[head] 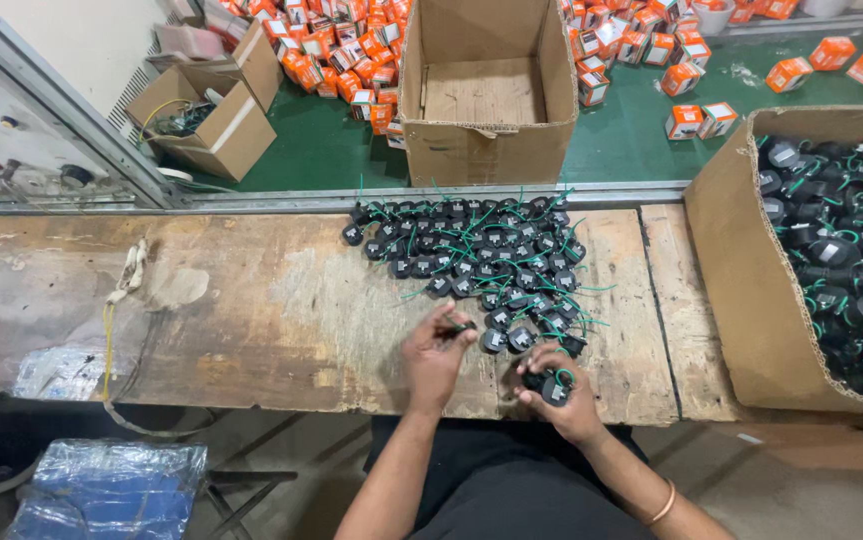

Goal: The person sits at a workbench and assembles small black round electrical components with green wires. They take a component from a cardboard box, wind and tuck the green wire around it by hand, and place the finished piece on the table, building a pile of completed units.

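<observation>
Black round parts with green wires sit in both grips at the desk's (251, 300) near edge, right hand (561, 400) closed on a black round part (551, 388), left hand (434, 352) pinching another small black part (459, 326); working just beside the pile (481, 265) keeps reaches short.

We see a small assembly or packing workshop. Beyond the fingers (456, 325) of our left hand (435, 352), a worn wooden workbench (271, 310) carries a heap of identical small black round parts with green leads (471, 255). To the right of the fingers, a large cardboard carton (741, 290) holds many more of them. Farther beyond, an open empty carton (486, 85) stands on a green floor (631, 130) amid scattered small orange-and-white retail boxes (351, 50). Far left of the fingers, a machine control panel (11, 140) shows knobs and red displays.
</observation>
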A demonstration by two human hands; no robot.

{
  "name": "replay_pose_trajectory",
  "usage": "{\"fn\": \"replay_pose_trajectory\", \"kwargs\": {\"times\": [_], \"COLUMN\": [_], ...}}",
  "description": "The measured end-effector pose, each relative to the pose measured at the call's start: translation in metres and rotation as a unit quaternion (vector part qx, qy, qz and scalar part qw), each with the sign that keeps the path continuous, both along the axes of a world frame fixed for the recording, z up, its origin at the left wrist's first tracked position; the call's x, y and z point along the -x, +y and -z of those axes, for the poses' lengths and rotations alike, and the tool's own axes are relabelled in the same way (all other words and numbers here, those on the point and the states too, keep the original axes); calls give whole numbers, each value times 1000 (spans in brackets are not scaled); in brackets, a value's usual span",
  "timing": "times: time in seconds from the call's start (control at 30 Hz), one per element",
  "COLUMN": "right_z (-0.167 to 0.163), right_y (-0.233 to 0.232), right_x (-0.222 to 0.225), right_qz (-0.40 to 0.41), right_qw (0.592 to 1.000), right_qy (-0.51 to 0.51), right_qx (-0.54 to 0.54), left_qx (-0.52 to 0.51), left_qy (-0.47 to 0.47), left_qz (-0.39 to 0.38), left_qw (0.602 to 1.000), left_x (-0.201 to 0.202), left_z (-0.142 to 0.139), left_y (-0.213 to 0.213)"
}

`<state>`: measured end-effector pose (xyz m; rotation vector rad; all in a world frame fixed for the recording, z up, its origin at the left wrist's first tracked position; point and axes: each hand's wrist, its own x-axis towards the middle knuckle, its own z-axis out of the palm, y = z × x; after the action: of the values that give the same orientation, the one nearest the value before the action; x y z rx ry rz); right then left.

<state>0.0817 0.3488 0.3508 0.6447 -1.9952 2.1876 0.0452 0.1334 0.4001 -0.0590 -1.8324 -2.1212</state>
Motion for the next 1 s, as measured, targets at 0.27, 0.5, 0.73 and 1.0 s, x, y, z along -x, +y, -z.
{"fn": "replay_pose_trajectory", "kwargs": {"times": [0.27,0.5,0.73,1.0], "right_z": [27,28,29,25], "right_y": [-3,-1,-6,-6], "right_x": [14,24,19,17], "right_qz": [57,40,23,30], "right_qw": [985,992,979,998], "right_qy": [76,77,105,44], "right_qx": [-141,-94,-174,-33], "left_qx": [215,158,-5,165], "left_qy": [181,210,-1,197], "left_qz": [34,174,170,72], "left_qw": [959,949,986,964], "left_x": [-19,0,-9,-1], "left_z": [5,27,58,18], "left_y": [36,5,25,-15]}}
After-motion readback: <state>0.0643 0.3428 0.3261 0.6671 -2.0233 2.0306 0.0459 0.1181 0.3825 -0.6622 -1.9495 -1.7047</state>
